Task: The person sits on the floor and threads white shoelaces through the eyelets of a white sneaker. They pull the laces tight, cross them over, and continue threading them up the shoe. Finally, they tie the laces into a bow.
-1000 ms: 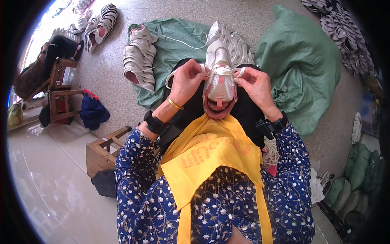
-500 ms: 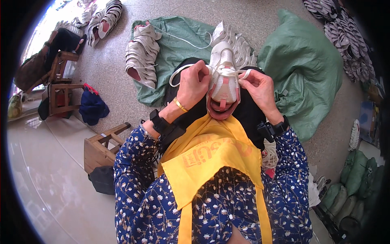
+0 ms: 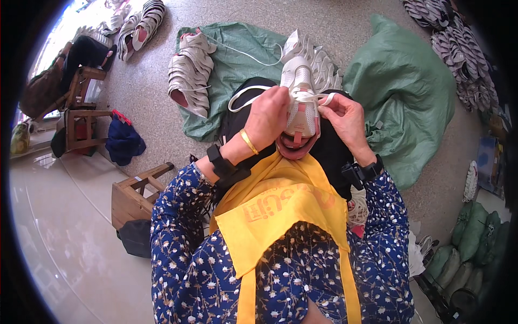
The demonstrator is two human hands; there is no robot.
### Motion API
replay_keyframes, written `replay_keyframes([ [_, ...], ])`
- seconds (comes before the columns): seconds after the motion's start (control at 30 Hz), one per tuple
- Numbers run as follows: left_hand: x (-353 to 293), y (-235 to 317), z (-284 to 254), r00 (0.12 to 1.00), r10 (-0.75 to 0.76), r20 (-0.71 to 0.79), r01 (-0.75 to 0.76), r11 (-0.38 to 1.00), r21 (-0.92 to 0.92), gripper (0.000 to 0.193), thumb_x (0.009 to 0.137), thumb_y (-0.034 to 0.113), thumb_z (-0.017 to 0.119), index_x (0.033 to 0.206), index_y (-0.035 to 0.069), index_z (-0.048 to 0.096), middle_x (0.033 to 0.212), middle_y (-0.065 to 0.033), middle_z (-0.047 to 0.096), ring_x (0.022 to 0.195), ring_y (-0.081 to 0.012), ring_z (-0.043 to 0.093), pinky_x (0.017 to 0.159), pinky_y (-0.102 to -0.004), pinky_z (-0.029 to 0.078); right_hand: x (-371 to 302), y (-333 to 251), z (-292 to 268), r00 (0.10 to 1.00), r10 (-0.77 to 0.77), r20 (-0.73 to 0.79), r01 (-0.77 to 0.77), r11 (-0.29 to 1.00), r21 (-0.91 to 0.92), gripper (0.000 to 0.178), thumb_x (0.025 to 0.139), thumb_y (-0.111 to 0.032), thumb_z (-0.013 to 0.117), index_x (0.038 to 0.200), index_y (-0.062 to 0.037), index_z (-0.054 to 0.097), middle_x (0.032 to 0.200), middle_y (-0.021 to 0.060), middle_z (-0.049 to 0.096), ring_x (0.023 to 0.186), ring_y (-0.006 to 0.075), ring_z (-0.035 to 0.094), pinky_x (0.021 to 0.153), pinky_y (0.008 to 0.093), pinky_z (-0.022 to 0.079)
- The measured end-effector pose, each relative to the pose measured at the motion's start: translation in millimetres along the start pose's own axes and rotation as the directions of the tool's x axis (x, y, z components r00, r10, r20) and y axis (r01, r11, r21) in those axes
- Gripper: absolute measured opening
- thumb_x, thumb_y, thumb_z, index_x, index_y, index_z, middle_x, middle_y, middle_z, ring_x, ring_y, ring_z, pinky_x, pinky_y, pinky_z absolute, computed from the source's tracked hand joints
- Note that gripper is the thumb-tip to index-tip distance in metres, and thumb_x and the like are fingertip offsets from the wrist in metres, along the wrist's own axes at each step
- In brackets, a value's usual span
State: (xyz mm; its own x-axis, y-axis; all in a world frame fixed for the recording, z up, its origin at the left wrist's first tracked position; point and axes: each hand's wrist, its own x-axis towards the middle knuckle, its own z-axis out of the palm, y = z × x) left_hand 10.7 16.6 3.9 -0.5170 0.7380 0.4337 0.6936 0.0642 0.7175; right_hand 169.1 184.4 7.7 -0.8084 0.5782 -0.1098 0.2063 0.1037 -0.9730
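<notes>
Head view: shoe [image 3: 303, 117] lengthwise, pointing away. Right hand [image 3: 345, 120], at right side, pinches lace [image 3: 308, 98]; left hand [image 3: 265, 120] nearer, curled across left edge, grip hidden, cannot tell.

Shoe [image 3: 300, 123] between hands [image 3: 263, 120] [image 3: 346, 121], sack [image 3: 402, 100] at right.

From my remote post I see the left fingers [image 3: 281, 98] and right fingers [image 3: 327, 110] parted by a pink-and-white shoe [image 3: 300, 123], white lace [image 3: 308, 98] spanning the gap. Ahead of them, stacked shoe uppers [image 3: 322, 69] block the way; right of the right fingers bulges a green sack [image 3: 402, 92]. Forward-left of the left fingers, a low lane crosses the green sheet [image 3: 233, 69], one cord [image 3: 237, 53] strung over it, a second stack [image 3: 191, 73] at its far side.
</notes>
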Motion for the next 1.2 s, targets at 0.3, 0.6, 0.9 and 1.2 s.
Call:
replay_keyframes([
  [0.3, 0.9, -8.3, -9.5, 0.961, -0.271, 0.053, 0.276, 0.954, -0.119, 0.018, 0.082, 0.002, 0.074, 0.083, 0.000, 0.056, 0.069, -0.0076, 0.063, 0.060, -0.0162, 0.062, 0.057, -0.0303, 0.050, 1.3, 3.7, 2.6, 0.994, -0.043, -0.096, 0.037, 0.998, -0.059, 0.016, 0.085, -0.001, 0.079, 0.088, 0.0003, 0.062, 0.078, 0.0029, 0.069, 0.071, 0.0070, 0.065, 0.065, 0.0242, 0.056],
  [0.6, -3.4, 1.5, -7.0, 0.986, -0.168, 0.012, 0.168, 0.984, -0.062, 0.016, 0.083, 0.002, 0.069, 0.091, 0.004, 0.055, 0.082, -0.0122, 0.054, 0.070, -0.0333, 0.060, 0.062, -0.0425, 0.049, -6.2, -5.4, 9.5, 0.943, -0.309, -0.120, 0.265, 0.920, -0.288, 0.013, 0.086, -0.003, 0.077, 0.095, 0.0016, 0.069, 0.081, 0.0082, 0.070, 0.069, 0.0158, 0.070, 0.063, 0.0285, 0.056],
  [0.9, -8.1, -5.5, -7.0, 0.989, -0.136, 0.064, 0.139, 0.989, -0.041, 0.017, 0.084, 0.005, 0.072, 0.092, 0.002, 0.057, 0.084, -0.0111, 0.056, 0.069, -0.0285, 0.061, 0.063, -0.0380, 0.051, -21.4, -43.9, 15.3, 0.964, -0.262, 0.043, 0.229, 0.738, -0.634, 0.020, 0.085, -0.013, 0.074, 0.094, 0.0042, 0.070, 0.088, 0.0181, 0.067, 0.075, 0.0333, 0.068, 0.070, 0.0421, 0.055],
  [1.2, -8.4, -1.1, -7.4, 0.993, -0.082, 0.081, 0.078, 0.995, 0.054, 0.029, 0.079, 0.013, 0.073, 0.096, 0.001, 0.053, 0.084, -0.0138, 0.055, 0.073, -0.0312, 0.059, 0.066, -0.0407, 0.050, -5.2, -24.0, 18.4, 0.957, -0.283, 0.061, 0.245, 0.682, -0.689, 0.010, 0.083, -0.005, 0.063, 0.087, 0.0046, 0.063, 0.083, 0.0233, 0.065, 0.083, 0.0433, 0.065, 0.073, 0.0515, 0.051],
])
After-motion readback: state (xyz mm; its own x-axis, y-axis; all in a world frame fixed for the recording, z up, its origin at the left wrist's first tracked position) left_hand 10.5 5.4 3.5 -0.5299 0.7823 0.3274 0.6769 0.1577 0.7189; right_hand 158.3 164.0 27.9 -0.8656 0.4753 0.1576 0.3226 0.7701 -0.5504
